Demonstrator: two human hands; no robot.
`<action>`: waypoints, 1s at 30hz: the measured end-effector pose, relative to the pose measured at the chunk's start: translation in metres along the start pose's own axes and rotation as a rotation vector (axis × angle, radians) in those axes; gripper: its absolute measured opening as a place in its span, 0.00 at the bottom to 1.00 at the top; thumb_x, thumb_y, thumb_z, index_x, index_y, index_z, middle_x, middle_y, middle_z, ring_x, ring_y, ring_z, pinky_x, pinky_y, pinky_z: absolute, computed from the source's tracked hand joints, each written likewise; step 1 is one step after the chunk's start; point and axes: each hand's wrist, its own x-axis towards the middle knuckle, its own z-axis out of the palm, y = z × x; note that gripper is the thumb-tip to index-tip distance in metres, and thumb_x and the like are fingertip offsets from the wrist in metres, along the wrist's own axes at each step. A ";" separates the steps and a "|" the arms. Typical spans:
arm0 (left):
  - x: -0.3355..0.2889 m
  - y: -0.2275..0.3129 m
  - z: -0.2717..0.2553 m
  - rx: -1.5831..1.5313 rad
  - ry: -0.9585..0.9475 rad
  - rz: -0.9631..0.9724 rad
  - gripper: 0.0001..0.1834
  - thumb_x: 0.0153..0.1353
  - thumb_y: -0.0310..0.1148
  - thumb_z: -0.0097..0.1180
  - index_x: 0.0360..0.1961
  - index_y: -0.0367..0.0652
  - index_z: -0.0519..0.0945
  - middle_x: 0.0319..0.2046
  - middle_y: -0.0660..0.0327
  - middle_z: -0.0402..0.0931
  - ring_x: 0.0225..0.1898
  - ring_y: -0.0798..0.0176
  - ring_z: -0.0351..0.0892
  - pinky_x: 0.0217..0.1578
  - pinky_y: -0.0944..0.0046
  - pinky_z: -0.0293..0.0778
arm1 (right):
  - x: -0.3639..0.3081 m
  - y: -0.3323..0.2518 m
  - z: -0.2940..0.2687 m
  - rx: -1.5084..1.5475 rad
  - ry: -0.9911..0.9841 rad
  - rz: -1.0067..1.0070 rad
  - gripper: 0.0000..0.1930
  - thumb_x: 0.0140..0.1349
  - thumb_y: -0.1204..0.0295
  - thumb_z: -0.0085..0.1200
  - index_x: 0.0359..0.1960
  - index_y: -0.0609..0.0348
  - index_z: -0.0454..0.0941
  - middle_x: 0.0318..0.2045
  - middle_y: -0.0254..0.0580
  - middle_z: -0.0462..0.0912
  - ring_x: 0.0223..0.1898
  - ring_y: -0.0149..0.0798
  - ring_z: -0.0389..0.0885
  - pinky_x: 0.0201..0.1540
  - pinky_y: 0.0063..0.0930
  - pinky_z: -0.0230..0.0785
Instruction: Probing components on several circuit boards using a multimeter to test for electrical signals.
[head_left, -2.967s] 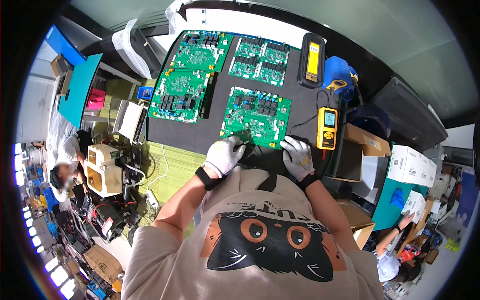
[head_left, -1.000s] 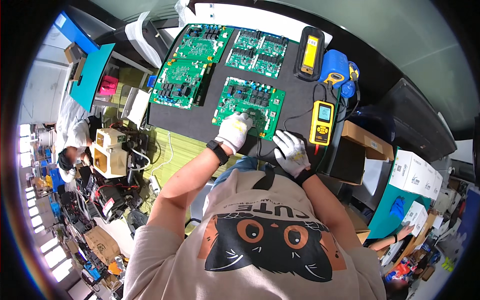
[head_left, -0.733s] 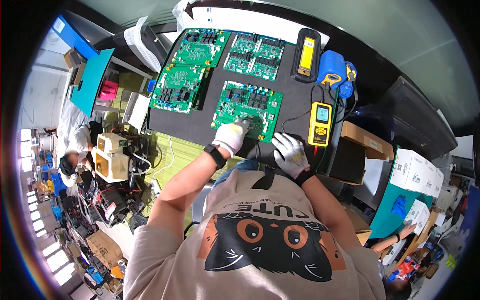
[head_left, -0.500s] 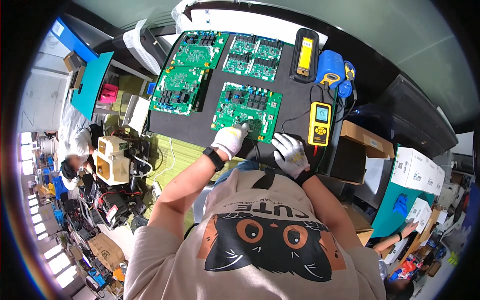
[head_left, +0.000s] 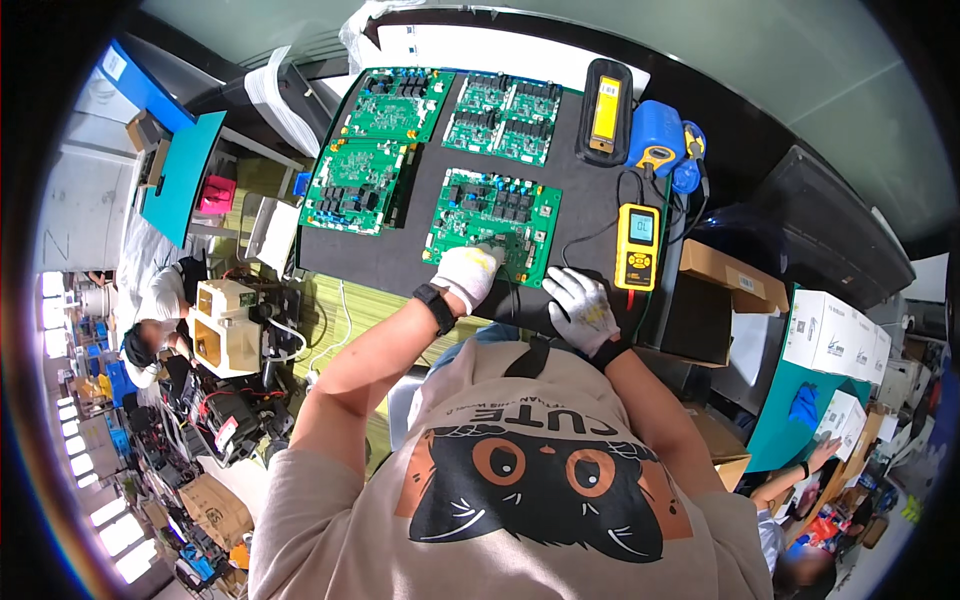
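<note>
A green circuit board (head_left: pixel 480 215) with black and blue parts lies on the dark mat in front of me. My left hand (head_left: pixel 469 277), in a white glove, reaches over its near edge with the fingers drawn together, the tips down among the parts. Anything between those fingertips is hidden. My right hand (head_left: pixel 582 308), gloved too, rests at the near edge of the mat by the board's near right corner, fingers stretched out and nothing in them. Right of the board lies a yellow handheld meter (head_left: pixel 636 247) with a lit display and a dark lead.
More green boards lie at the left (head_left: pixel 350 185), far left (head_left: pixel 395 105) and far middle (head_left: pixel 500 118) of the mat (head_left: pixel 420 190). At the far right are a black tray (head_left: pixel 590 140) and a blue device (head_left: pixel 657 135). An open cardboard box (head_left: pixel 735 275) stands right.
My left hand has shifted slightly right over the board, its fingertips still down on it. My right hand and the meter have stayed in place.
</note>
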 end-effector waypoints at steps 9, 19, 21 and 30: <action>0.019 -0.003 -0.019 0.082 -0.155 0.113 0.06 0.59 0.30 0.49 0.36 0.45 0.77 0.29 0.52 0.81 0.31 0.50 0.83 0.29 0.54 0.78 | -0.001 0.002 0.002 0.015 0.027 -0.007 0.20 0.56 0.66 0.52 0.52 0.49 0.78 0.59 0.35 0.74 0.60 0.41 0.71 0.58 0.41 0.64; 0.021 0.001 -0.030 0.160 -0.206 0.160 0.07 0.59 0.30 0.49 0.37 0.45 0.77 0.31 0.53 0.82 0.34 0.51 0.84 0.30 0.55 0.79 | -0.001 0.001 0.001 0.022 0.023 0.004 0.20 0.56 0.66 0.52 0.52 0.47 0.77 0.60 0.34 0.74 0.60 0.41 0.71 0.59 0.41 0.64; 0.022 0.001 -0.031 0.154 -0.217 0.160 0.07 0.59 0.30 0.50 0.37 0.45 0.78 0.31 0.53 0.82 0.34 0.51 0.84 0.31 0.55 0.79 | -0.001 0.001 0.001 0.020 0.019 0.006 0.20 0.56 0.66 0.52 0.53 0.47 0.77 0.60 0.34 0.74 0.60 0.41 0.71 0.59 0.40 0.63; 0.025 -0.003 -0.028 0.127 -0.245 0.127 0.09 0.60 0.30 0.49 0.39 0.45 0.79 0.32 0.52 0.82 0.35 0.49 0.84 0.32 0.52 0.79 | -0.001 0.002 0.000 0.017 0.010 -0.004 0.20 0.57 0.65 0.52 0.53 0.48 0.77 0.60 0.35 0.74 0.60 0.41 0.71 0.59 0.40 0.62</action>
